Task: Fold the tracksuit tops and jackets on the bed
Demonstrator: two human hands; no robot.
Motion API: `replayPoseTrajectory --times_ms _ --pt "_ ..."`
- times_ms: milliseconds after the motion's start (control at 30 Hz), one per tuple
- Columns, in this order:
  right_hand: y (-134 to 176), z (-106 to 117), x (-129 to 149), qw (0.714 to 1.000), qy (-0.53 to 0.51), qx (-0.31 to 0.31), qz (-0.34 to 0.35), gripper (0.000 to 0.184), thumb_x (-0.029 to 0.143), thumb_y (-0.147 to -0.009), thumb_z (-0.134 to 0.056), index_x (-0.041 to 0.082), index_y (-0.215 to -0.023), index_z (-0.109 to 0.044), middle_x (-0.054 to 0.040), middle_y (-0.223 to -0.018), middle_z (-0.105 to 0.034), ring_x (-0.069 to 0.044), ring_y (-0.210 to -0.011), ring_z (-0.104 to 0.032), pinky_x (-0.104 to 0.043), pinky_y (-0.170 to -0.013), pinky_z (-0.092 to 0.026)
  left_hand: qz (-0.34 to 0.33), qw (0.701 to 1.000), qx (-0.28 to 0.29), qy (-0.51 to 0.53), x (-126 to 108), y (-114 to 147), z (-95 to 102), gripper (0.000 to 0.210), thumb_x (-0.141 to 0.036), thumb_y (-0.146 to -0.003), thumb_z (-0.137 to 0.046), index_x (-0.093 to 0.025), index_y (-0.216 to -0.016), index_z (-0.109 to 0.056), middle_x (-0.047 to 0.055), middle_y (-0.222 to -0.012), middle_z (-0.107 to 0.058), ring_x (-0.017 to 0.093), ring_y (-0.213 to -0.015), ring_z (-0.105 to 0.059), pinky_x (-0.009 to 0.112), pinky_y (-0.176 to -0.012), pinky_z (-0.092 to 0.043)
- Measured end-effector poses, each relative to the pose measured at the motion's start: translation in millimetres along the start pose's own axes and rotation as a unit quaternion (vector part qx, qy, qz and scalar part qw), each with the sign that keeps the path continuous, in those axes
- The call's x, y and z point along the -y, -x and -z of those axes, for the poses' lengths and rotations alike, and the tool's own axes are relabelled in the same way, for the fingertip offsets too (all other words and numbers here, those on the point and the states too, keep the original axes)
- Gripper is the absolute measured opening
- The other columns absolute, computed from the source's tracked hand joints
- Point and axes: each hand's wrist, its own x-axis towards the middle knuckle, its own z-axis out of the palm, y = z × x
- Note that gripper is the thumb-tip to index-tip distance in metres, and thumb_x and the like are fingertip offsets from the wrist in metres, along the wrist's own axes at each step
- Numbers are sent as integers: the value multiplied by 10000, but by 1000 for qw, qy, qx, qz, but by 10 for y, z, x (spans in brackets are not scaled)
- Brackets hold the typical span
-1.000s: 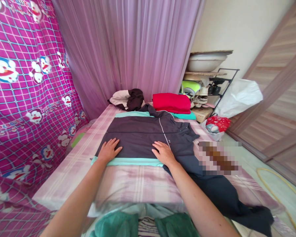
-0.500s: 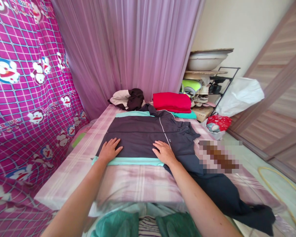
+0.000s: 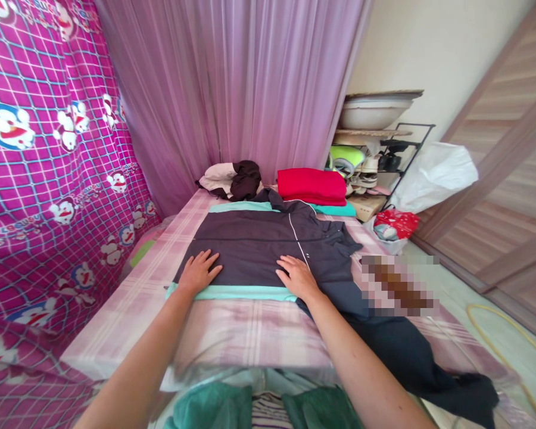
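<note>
Position of the dark grey cloth jacket with turquoise side panels (image 3: 248, 253)?

Spread flat on the pink-and-white plaid cloth (image 3: 129, 298), one long dark sleeve (image 3: 411, 345) trailing rightward.

Contact?

Bare left hand (image 3: 199, 275) and bare right hand (image 3: 297, 276) rest palm-down, flattened, fingers parted, on its near half.

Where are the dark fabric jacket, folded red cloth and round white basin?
Dark fabric jacket (image 3: 250, 255), head view: torso.
Folded red cloth (image 3: 311, 186), head view: middle.
Round white basin (image 3: 374, 115), head view: outer wall.
</note>
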Motion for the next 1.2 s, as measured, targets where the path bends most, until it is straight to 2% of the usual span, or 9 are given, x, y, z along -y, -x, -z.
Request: replayPoseTrajectory --times_ms 133,367,567,767,1200 --pt "-1 -1 -2 1000 1 2 -1 393 342 -943 -485 196 -1267 -653 -84 -1390 -585 -235 -1326 -486 -416 -1137 -340 0 1000 -12 -6 -7 8 4 545 -526 -949 -386 -306 -1440 -472 49 -1573 -361 287 -1451 -308 517 -1165 -254" --pt "0 -4 -2 1000 -11 -1 -2 389 342 -941 -488 212 -1270 -650 -84 -1388 -586 -228 -1326 -486 -417 -1140 -333 7 1000 -16 -15 -20 14 11 554 -548 -945 -367 -323 -1440 -471 26 -1529 -438 305 -1459 -280 570 -1181 -159" --pt "3 9 4 1000 -6 3 -1 393 339 -941 -484 204 -1272 -650 -90 -1389 -584 -237 -1331 -484 -424 -1136 -342 3 1000 -12 -12 -26 22 30 560 -546 -943 -365 -318 -1444 -467 31 -1528 -439 308 -1462 -275 565 -1183 -155" --pt "6 5 -7 1000 -8 -1 2 387 344 -943 -484 218 -1268 -653 -83 -1382 -591 -231 -1321 -495 -421 -1134 -344 2 1000 -9 -5 -28 24 19 544 -525 -952 -352 -327 -1449 -453 41 -1540 -418 291 -1436 -337 584 -1174 -165" --pt "-1 19 8 1000 -3 -1 -2 380 336 -937 -494 238 -1267 -654 -63 -1385 -591 -228 -1321 -494 -425 -1128 -352 6 1000 -1 -11 -29 16 23 551 -529 -954 -348 -325 -1458 -438 35 -1553 -397 284 -1445 -321 583 -1171 -174"
